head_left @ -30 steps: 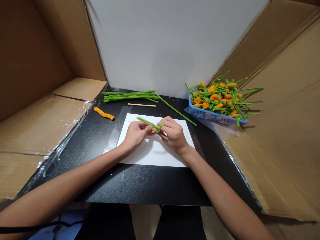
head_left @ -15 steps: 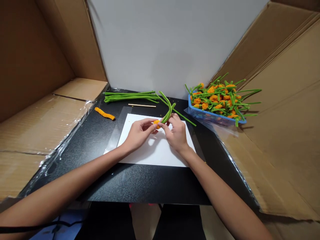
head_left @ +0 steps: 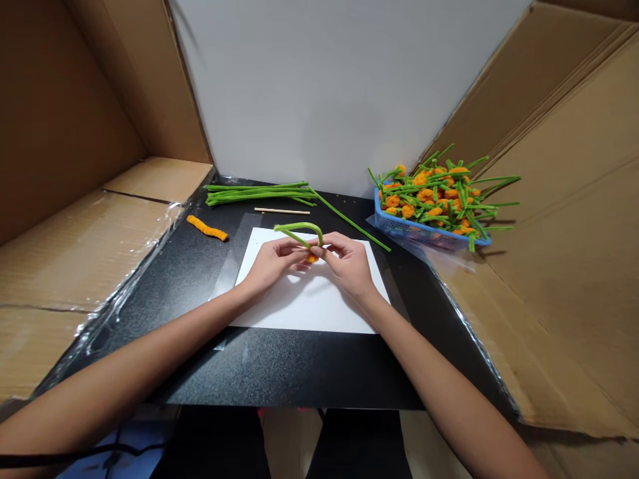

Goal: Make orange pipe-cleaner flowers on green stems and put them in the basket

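Observation:
Above the white sheet point(head_left: 304, 303), both hands pinch one small orange pipe-cleaner piece point(head_left: 312, 258) with green pipe-cleaner stems point(head_left: 299, 227) on it. The stems rise from the fingertips and bend over to the left. My left hand point(head_left: 273, 265) is closed on the piece from the left, thumb in front. From the other side, my right hand point(head_left: 346, 261) grips it between thumb and fingers. Much of the orange part is hidden behind the fingertips.
A bundle of green pipe cleaners point(head_left: 257, 193), a thin wooden stick point(head_left: 282, 211) and a crinkled orange roll point(head_left: 207, 229) lie on the black table point(head_left: 299, 372). At the right stands a blue basket point(head_left: 424, 231) heaped with orange-and-green pieces. Cardboard walls point(head_left: 569, 233) flank both sides.
The green stems, which pointed up and right, now arch over to the left. The orange part has turned downward between the fingertips. Both hands keep hold of it.

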A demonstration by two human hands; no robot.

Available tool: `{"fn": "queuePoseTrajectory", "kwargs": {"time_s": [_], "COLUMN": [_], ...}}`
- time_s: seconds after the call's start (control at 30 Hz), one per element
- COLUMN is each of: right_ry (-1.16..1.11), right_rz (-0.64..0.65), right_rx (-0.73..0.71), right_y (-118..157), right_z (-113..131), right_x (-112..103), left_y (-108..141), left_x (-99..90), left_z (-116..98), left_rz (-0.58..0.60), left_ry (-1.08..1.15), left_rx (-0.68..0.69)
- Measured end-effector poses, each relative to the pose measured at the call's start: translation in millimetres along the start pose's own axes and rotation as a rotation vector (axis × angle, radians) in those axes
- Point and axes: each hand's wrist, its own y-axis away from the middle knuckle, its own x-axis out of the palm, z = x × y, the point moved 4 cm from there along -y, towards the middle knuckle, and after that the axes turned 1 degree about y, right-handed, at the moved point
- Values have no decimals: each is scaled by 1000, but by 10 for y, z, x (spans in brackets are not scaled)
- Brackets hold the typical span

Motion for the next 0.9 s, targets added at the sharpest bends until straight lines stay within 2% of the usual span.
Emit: {"fn": "queuePoseTrajectory", "kwargs": {"time_s": [0.07, 0.17, 0.33, 0.47, 0.63, 0.7, 0.9], "right_ry": [-22, -53, 102, 174, -4, -57, -132], "right_rz": [-35, -116, -236, -188, -52, -40, -192], "right_rx": [43, 100, 28, -13, 149, 208, 372], "right_y": [16, 49, 95, 76, 4, -8, 61], "right_z": [-5, -7, 83, 139, 49, 13, -47], "right_x": [19, 37, 20, 15, 16, 17, 38], "left_y": [21, 44, 56, 48, 23, 23, 25], "left_x": [25, 29, 6, -3, -17, -14, 6], "left_z": [-30, -43, -21, 5, 47, 47, 25], "left_rz": [19, -23, -104, -132, -152, -150, -98], "left_ry": [-41, -127, -89, -43, 39, 21, -41], "left_rx": [61, 128, 132, 95, 69, 63, 74]}}
